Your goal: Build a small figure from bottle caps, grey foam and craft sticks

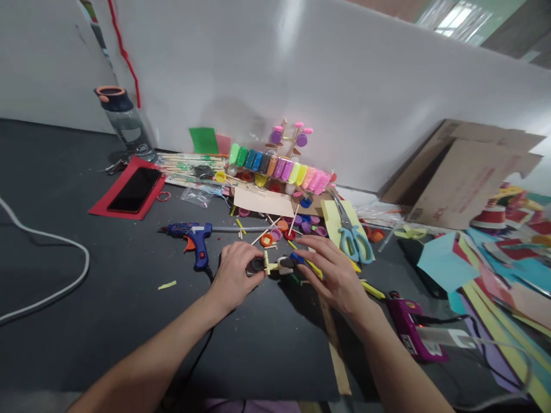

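Both grips meet at a small pale-yellow stick frame.
From my end I see the left grip pinched on a round black disc at the frame's left side; the right grip curls its fingers around a dark grey and blue piece at the other side, and I cannot tell whether it is clamped there. Just left of the left grip lies a blue glue gun with an orange trigger on the dark grey table. Just beyond the right grip are metal scissors with light-blue handles; to its right sits a magenta box with cables. Well beyond both grips runs a row of multicoloured packets.
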A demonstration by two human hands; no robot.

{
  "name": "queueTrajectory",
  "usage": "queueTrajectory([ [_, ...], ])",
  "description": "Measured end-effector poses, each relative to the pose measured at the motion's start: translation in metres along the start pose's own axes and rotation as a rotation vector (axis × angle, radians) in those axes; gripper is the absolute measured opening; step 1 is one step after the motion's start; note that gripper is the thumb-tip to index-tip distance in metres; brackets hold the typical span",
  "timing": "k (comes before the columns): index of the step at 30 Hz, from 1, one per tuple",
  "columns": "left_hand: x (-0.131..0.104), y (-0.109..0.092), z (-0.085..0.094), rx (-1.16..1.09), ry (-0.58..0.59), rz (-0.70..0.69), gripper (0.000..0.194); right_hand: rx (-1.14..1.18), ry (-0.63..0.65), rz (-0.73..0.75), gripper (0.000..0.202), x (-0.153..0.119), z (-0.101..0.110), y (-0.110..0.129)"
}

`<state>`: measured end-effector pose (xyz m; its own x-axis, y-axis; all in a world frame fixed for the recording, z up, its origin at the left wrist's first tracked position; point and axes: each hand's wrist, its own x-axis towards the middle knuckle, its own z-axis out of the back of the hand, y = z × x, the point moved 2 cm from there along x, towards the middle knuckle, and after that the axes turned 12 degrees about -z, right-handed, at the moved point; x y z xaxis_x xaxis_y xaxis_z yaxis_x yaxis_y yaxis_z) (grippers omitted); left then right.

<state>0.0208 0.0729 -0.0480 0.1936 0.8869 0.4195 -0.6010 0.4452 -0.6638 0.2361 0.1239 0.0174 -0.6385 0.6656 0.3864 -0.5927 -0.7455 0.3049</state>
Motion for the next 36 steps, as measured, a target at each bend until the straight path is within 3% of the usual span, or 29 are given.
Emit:
queueTrajectory([
  [4,0.0,-0.003,-0.001,-0.003,-0.005,-0.006,0.016,0.054,-0.067,-0.044,0.021,-0.007,-0.006,-0.004],
  [10,0.0,-0.007,0.002,-0.046,0.001,-0.002,0.017,0.079,-0.096,-0.008,0.025,-0.004,-0.013,0.012],
  [18,0.0,-0.003,0.013,-0.193,0.016,0.079,0.023,0.005,0.02,-0.01,0.024,-0.004,-0.019,0.023],
  [21,0.0,0.0,0.017,-0.218,0.028,0.099,0.021,-0.048,0.077,0.014,0.033,0.002,-0.015,0.025],
  [26,-0.003,0.002,0.014,-0.174,0.092,0.07,0.042,-0.123,0.172,0.164,0.028,0.02,-0.015,0.03],
  [30,-0.003,0.004,0.001,-0.099,0.085,0.054,0.023,-0.163,0.199,0.293,0.013,0.035,-0.019,0.031],
  [36,-0.002,0.007,-0.006,-0.078,0.079,0.02,0.017,-0.178,0.294,0.411,0.017,0.052,-0.02,0.033],
])
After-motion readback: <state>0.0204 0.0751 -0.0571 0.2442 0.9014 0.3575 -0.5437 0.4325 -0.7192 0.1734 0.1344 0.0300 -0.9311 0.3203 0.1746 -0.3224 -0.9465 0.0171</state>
